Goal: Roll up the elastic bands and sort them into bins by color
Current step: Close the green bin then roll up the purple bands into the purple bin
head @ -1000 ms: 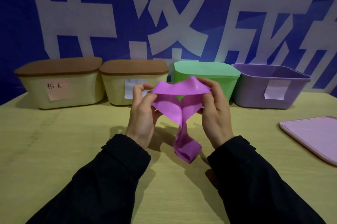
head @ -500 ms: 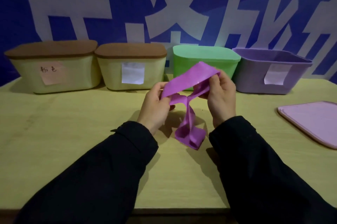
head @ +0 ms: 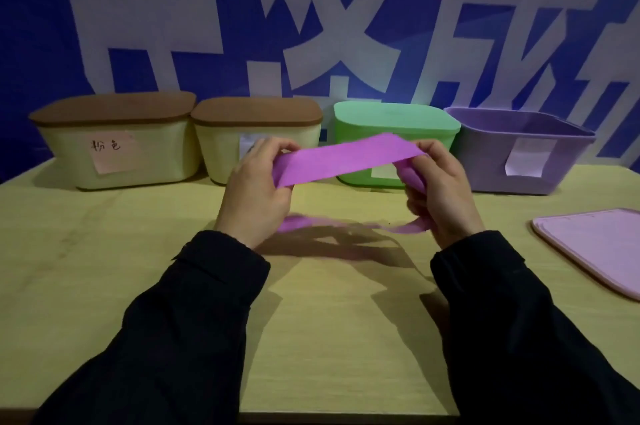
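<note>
Both hands hold the purple elastic band (head: 346,161) above the table (head: 104,268). The left hand (head: 254,196) has its grip pinched on one end, and the right hand (head: 441,192) has its grip curled around the other. The upper span is pulled flat between them, in front of the green bin (head: 398,123), while the lower loop hangs slack near the table.

The risk, as I judge it, lies in that tension: if either pinch loosens, the band could snap back and twist, and rolling would start crooked. The slack lower part may also fold unevenly into the roll. Farther out, the purple bin (head: 519,154) stands open to the right, its lid (head: 595,248) lying apart on the table. The green bin and the two cream bins (head: 138,154) are lidded, so a finished roll tossed carelessly could land on a closed one.
</note>
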Demonstrator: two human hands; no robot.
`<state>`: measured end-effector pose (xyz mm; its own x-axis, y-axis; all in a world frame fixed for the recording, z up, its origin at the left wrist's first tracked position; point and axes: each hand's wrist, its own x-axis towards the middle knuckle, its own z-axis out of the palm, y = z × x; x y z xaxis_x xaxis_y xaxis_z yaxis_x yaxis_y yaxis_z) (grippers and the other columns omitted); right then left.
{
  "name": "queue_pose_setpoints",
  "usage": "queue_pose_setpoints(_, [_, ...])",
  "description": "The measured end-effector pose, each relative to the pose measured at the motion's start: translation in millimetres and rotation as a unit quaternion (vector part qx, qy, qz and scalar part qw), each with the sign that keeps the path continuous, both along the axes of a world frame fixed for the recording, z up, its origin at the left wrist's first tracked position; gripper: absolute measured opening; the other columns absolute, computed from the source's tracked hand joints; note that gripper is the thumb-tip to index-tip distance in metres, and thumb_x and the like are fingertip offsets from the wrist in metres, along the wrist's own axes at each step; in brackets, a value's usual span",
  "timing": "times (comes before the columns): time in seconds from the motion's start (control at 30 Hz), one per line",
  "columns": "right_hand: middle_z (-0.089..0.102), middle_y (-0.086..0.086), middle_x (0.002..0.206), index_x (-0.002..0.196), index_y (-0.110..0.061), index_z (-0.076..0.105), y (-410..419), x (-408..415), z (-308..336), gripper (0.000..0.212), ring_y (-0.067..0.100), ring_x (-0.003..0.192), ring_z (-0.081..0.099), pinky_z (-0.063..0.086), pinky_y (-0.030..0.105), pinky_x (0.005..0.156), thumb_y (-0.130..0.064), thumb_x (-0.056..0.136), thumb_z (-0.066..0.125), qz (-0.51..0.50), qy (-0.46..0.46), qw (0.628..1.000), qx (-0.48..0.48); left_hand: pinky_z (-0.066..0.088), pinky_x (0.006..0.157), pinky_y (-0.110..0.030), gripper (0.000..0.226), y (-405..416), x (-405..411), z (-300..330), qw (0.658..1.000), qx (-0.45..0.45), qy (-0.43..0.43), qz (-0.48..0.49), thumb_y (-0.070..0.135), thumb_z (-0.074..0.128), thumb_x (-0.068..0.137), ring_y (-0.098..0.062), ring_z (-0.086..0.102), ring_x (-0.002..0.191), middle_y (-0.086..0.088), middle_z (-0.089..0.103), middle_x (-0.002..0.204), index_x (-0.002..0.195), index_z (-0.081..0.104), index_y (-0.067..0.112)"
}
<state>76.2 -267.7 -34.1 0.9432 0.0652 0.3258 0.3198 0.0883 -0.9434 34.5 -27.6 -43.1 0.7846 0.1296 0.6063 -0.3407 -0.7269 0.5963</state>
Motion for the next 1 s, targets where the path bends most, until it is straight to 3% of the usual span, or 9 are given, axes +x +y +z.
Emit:
queue_pose_setpoints(0.13, [0.06, -0.011, 0.067, 0.09, -0.024, 0.068, -32, 13, -3, 0.015, 0.005, 0.061, 0.054, 0.042, 0.022, 0.06, -0.014, 0.095, 0.058, -0.098, -0.081, 0.969, -0.21, 0.046, 0.1, -0.041, 0.051, 27, 8, -6, 0.99, 0.106, 0.073, 0.056, -0.01, 0.052, 0.08, -0.021, 0.053, 0.115, 0.005, 0.052, 0.117, 0.117, 0.065, 0.024])
queue_pose_setpoints(0.2, [0.06, -0.003, 0.072, 0.096, -0.028, 0.071, -44, 17, -14, 0.012, 0.017, 0.067, 0.059, 0.048, 0.035, 0.067, -0.021, 0.094, 0.061, -0.09, -0.078, 0.936, -0.332, 0.049, 0.092, -0.039, 0.044, 33, 9, -11, 0.984, 0.11, 0.117, 0.07, -0.005, 0.052, 0.086, -0.021, 0.058, 0.106, 0.006, 0.058, 0.11, 0.113, 0.067, 0.026])
queue_pose_setpoints(0.27, [0.064, 0.002, 0.077, 0.095, -0.03, 0.073, -47, 19, -24, 0.017, 0.025, 0.073, 0.062, 0.05, 0.037, 0.069, -0.02, 0.095, 0.06, -0.076, -0.064, 0.909, -0.405, 0.05, 0.082, -0.032, 0.037, 33, 11, -17, 0.979, 0.088, 0.173, 0.059, 0.0, 0.055, 0.092, -0.017, 0.06, 0.099, 0.007, 0.063, 0.112, 0.116, 0.066, 0.026])
queue_pose_setpoints(0.33, [0.069, 0.001, 0.092, 0.1, -0.031, 0.075, -46, 19, -29, 0.025, 0.022, 0.085, 0.062, 0.05, 0.037, 0.077, -0.017, 0.096, 0.055, -0.079, -0.057, 0.885, -0.456, 0.052, 0.069, -0.027, 0.037, 33, 13, -24, 0.969, 0.069, 0.234, 0.038, 0.005, 0.061, 0.095, -0.013, 0.064, 0.089, 0.007, 0.063, 0.116, 0.123, 0.062, 0.029])
queue_pose_setpoints(0.43, [0.064, -0.002, 0.115, 0.115, -0.031, 0.072, -46, 20, -29, 0.03, 0.019, 0.103, 0.059, 0.049, 0.036, 0.091, -0.018, 0.095, 0.054, -0.058, -0.024, 0.855, -0.515, 0.06, 0.062, -0.034, 0.036, 35, 17, -31, 0.96, 0.02, 0.279, 0.013, 0.006, 0.065, 0.095, -0.014, 0.07, 0.074, 0.007, 0.061, 0.113, 0.12, 0.06, 0.032])
queue_pose_setpoints(0.57, [0.061, -0.003, 0.117, 0.13, -0.029, 0.064, -44, 15, -28, 0.042, 0.015, 0.099, 0.058, 0.046, 0.027, 0.086, -0.014, 0.09, 0.066, 0.012, 0.042, 0.832, -0.553, 0.059, 0.079, -0.031, 0.032, 40, 20, -34, 0.966, -0.006, 0.257, 0.012, 0.005, 0.07, 0.09, -0.015, 0.069, 0.09, 0.006, 0.065, 0.117, 0.113, 0.067, 0.027])
queue_pose_setpoints(0.73, [0.065, -0.001, 0.119, 0.125, -0.033, 0.064, -48, 17, -27, 0.043, 0.017, 0.103, 0.06, 0.046, 0.029, 0.086, -0.007, 0.091, 0.061, 0.013, 0.065, 0.839, -0.54, 0.047, 0.09, -0.025, 0.05, 43, 15, -30, 0.955, 0.009, 0.297, -0.008, 0.014, 0.074, 0.089, -0.012, 0.061, 0.108, 0.005, 0.063, 0.127, 0.136, 0.06, 0.021])
queue_pose_setpoints(0.9, [0.064, 0.002, 0.118, 0.119, -0.045, 0.062, -42, 10, -23, 0.053, 0.022, 0.096, 0.063, 0.054, 0.041, 0.09, -0.018, 0.074, 0.057, 0.063, 0.092, 0.856, -0.505, 0.045, 0.088, -0.026, 0.059, 43, 9, -24, 0.934, 0.102, 0.341, -0.019, 0.018, 0.075, 0.088, -0.014, 0.059, 0.105, 0.004, 0.054, 0.133, 0.14, 0.053, 0.031])
queue_pose_setpoints(1.0, [0.06, -0.002, 0.125, 0.122, -0.045, 0.063, -40, 8, -22, 0.055, 0.018, 0.096, 0.061, 0.051, 0.038, 0.088, -0.031, 0.07, 0.054, 0.06, 0.077, 0.86, -0.501, 0.048, 0.08, -0.027, 0.047, 45, 8, -21, 0.925, 0.063, 0.374, -0.031, 0.019, 0.061, 0.092, -0.015, 0.063, 0.098, 0.006, 0.055, 0.132, 0.137, 0.054, 0.03])
